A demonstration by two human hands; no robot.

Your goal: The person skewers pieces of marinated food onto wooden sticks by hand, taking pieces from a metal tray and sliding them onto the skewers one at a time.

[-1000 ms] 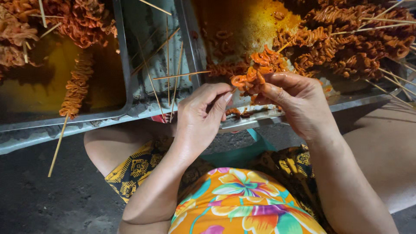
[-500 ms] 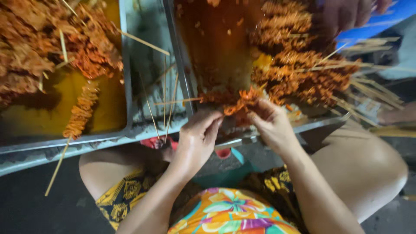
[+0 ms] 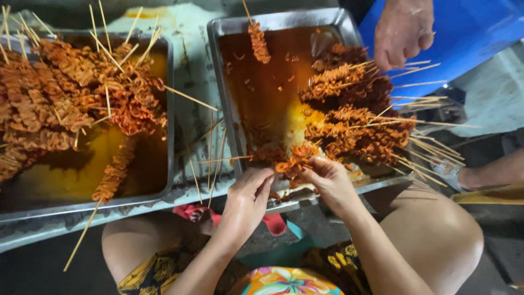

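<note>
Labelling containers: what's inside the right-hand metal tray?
Inside the rectangular metal tray: reddish-brown oily marinade, a pile of orange marinated meat skewers, and one lone skewer near the far rim. The tray floor beneath the pile is hidden.

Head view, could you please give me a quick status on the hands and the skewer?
Left hand and right hand both pinching orange marinated meat on a thin skewer, over the right tray. Another person's hand hovering top right.
</note>
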